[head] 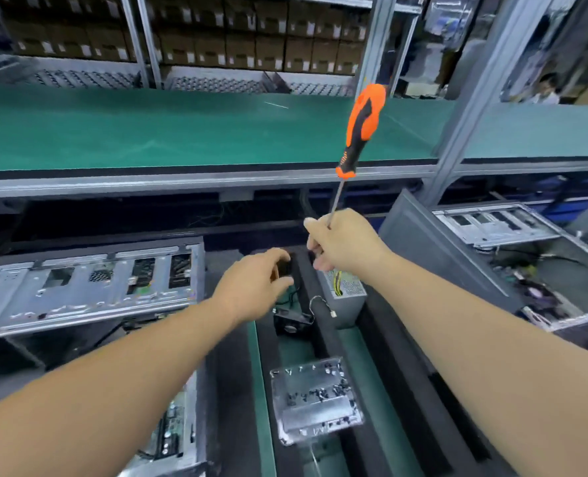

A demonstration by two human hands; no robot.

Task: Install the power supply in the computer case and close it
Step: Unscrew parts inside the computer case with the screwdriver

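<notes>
Right hand [346, 244] at centre frame, fingers curled round the metal shaft of the screwdriver [363, 127]; orange-and-black handle points up toward the upper right, tip hidden inside the fist. Left hand [251, 287] just left of it and lower, fingers bent around a small dark object [284, 268], probably pinching it, though blur makes the grip hard to confirm. Power supply [346, 297], a grey box with yellow wires at its top, sits directly below the right hand in the centre channel, outside any case; a black fan [291, 321] with a thin cable lies touching its left side. Clear tray of screws [316, 399] lower centre, on the green mat [261, 390]. Computer case [89, 290], open metal chassis, at middle left; second open case [513, 228] at right edge, its grey side panel [433, 249] leaning beside it. Cardboard boxes [237, 46] on shelving across the top.
</notes>
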